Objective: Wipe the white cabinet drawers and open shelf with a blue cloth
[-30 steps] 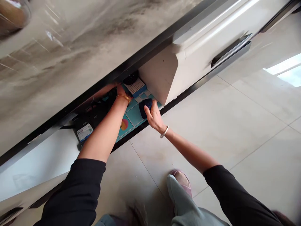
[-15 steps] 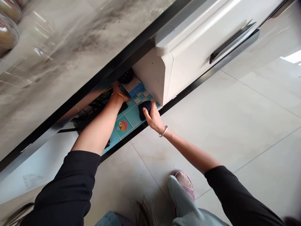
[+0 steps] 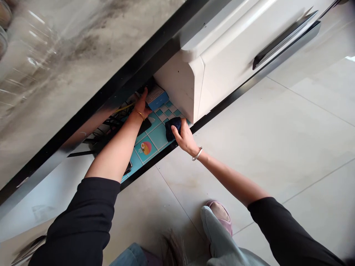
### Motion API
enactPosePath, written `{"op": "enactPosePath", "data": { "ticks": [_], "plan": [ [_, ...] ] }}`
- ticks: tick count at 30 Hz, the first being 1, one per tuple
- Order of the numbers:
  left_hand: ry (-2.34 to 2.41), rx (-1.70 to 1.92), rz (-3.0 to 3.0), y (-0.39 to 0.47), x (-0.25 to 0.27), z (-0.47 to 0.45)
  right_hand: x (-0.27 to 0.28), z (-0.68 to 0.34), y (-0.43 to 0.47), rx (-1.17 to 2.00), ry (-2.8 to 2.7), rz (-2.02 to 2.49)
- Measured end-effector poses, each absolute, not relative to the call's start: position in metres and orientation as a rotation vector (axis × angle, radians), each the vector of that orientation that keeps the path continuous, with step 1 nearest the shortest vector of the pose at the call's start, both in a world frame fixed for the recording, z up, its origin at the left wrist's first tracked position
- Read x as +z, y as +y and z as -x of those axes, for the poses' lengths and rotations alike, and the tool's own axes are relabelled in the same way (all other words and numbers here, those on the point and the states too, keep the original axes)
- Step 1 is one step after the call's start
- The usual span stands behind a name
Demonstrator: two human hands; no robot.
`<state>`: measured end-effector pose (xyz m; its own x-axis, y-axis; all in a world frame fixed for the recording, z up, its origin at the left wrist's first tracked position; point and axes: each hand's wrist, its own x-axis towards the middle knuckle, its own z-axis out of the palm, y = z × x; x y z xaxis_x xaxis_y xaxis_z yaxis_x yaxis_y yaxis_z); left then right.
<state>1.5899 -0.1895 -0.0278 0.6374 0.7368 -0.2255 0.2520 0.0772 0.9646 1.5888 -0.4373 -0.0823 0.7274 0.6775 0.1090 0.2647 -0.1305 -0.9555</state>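
In the head view, my right hand (image 3: 186, 137) grips a bunched dark navy cloth (image 3: 173, 129), pressed on the blue tile-patterned shelf surface (image 3: 158, 137) near its front edge. Inside the recess, my left hand (image 3: 142, 105) has thumb and fingers spread at the left end of a blue and white box (image 3: 158, 99). It looks to be touching that box, though part of the hand is in shadow. Behind the box, a dark object is mostly hidden.
A white drawer front (image 3: 227, 62) with a dark handle (image 3: 285, 38) borders the recess on the right. The stone-patterned countertop (image 3: 83, 62) overhangs it. Black cables (image 3: 104, 129) and a black device lie left, beside my forearm. Pale floor tiles (image 3: 249, 147) lie below.
My left hand has shifted deeper and spread against the box's left end, covering more of the dark object behind. The cloth and right hand have barely moved. The view has shifted slightly.
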Motion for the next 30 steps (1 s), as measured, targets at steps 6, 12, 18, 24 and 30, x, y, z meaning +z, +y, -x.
{"op": "enactPosePath", "data": {
  "ticks": [6, 12, 18, 24, 30],
  "plan": [
    [0.976, 0.262, -1.26, -0.171, -0.008, -1.594, -0.083, -1.59, -0.438, 0.438, -0.77, 1.731],
    [0.962, 0.078, -1.163, -0.15, 0.009, -1.594, -0.084, -1.591, -0.437, 0.466, -0.774, 1.736],
    [0.898, 0.068, -1.194, -0.143, -0.005, -1.59, -0.088, -1.592, -0.438, 0.451, -0.764, 1.718],
    [0.792, 0.223, -1.155, -0.163, -0.019, -1.586, -0.089, -1.591, -0.439, 0.424, -0.763, 1.721],
    [0.779, 0.296, -1.144, -0.174, -0.019, -1.586, -0.086, -1.59, -0.44, 0.448, -0.72, 1.713]
  ]
}}
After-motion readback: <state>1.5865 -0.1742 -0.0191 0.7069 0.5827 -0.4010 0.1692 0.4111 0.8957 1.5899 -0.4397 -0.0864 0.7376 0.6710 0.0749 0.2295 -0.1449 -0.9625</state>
